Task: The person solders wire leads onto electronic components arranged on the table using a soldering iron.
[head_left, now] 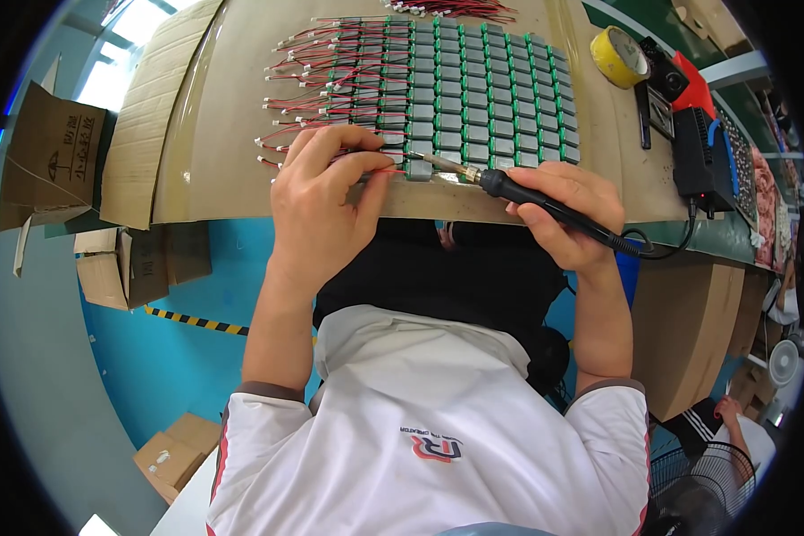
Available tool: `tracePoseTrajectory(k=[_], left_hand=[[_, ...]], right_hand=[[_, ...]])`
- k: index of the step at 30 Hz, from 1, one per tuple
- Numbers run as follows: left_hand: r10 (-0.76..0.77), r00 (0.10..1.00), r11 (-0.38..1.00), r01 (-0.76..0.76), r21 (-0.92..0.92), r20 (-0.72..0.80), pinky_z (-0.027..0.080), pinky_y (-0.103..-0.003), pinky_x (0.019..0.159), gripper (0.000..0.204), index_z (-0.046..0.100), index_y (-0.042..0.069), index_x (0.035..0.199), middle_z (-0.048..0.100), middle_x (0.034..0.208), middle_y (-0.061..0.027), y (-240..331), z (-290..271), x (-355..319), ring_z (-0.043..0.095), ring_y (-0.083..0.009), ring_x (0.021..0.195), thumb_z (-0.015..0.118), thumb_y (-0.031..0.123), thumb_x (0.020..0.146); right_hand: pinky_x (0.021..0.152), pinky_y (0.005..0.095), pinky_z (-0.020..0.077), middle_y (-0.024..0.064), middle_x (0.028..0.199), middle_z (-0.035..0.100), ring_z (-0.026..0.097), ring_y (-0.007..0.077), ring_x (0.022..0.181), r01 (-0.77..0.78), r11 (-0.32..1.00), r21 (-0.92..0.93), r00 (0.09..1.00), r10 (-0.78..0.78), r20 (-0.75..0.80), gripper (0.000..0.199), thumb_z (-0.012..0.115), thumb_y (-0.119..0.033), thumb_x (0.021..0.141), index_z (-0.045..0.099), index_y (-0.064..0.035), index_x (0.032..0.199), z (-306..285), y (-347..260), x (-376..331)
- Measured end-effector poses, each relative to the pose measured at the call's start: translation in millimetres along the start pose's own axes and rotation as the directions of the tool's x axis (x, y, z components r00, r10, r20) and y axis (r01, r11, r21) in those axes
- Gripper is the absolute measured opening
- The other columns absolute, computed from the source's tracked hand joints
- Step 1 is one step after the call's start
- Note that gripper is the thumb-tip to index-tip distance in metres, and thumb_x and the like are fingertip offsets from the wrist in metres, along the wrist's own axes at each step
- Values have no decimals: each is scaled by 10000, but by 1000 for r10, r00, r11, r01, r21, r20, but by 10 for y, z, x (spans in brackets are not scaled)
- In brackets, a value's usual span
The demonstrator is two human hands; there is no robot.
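Note:
Rows of small grey blocks with green circuit-board edges [487, 98] lie in a grid on the brown-covered table. Thin red and black wires with white plugs [317, 76] stick out from the left columns. My left hand [322, 192] is closed in a pinch on a thin red wire [384, 170] at the nearest row. In my right hand [591, 198] is a soldering iron [509, 187], gripped by its black handle. Its metal tip points left and meets the near block [419, 170] beside my left fingertips. Whether the tip touches the wire is too small to tell.
A bundle of more red wires [460, 9] lies at the far edge. Yellow tape [619, 57] and a black box-shaped unit [704, 161] with a cord stand at right. Cardboard [156, 112] flanks the left side. Another person [737, 438] sits at far lower right.

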State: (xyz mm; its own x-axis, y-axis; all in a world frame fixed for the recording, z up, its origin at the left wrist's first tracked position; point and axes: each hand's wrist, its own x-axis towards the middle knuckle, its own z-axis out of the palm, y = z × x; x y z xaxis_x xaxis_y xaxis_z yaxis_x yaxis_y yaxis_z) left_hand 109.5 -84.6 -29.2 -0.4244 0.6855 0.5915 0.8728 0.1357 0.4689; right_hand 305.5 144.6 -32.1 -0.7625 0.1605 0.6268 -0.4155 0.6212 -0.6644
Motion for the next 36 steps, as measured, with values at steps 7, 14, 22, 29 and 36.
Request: tracePoseTrajectory(k=[7,14,22,29,36], left_hand=[[6,1000,1000,-6,1,6,584,-394,816,142,816,65,940,744,1052,-44,-9,-8,-8,701,-269,957,860,36,809],[57,998,998,-57,17,-31,581,-395,820,198,853,88,1013,746,1053,-54,-16,-3,-11,697,-276,958,886,73,818],[155,972,979,-128,160,-174,540,-362,727,338,878,137,1099,727,964,-9,-56,74,-103,645,-231,881,933,69,773],[176,937,984,-169,51,-303,540,-348,692,341,846,119,1039,738,894,-5,-104,148,-101,657,-230,849,959,53,724],[262,940,965,-256,56,-220,543,-354,696,287,834,120,959,729,899,-2,-128,81,-85,657,-242,856,953,55,706]], right_hand=[[671,339,599,180,941,796,765,278,766,-10,1000,-4,1000,10,-2,309,833,-39,871,797,61,1161,-1,0,-5],[672,340,597,184,946,796,760,276,766,-14,1000,-10,1000,14,1,315,836,-35,869,795,62,1166,-6,-9,-7],[653,333,581,178,926,790,738,263,730,-8,1000,-20,1000,8,-11,317,826,-22,877,785,61,1180,-19,-33,-26],[624,324,556,165,907,782,705,243,690,35,999,-36,998,-37,-48,333,823,-6,880,770,61,1202,62,-62,-140],[595,314,539,155,885,772,689,230,671,-7,1000,-10,999,6,-36,343,827,-2,870,773,58,1204,45,-99,-168]])
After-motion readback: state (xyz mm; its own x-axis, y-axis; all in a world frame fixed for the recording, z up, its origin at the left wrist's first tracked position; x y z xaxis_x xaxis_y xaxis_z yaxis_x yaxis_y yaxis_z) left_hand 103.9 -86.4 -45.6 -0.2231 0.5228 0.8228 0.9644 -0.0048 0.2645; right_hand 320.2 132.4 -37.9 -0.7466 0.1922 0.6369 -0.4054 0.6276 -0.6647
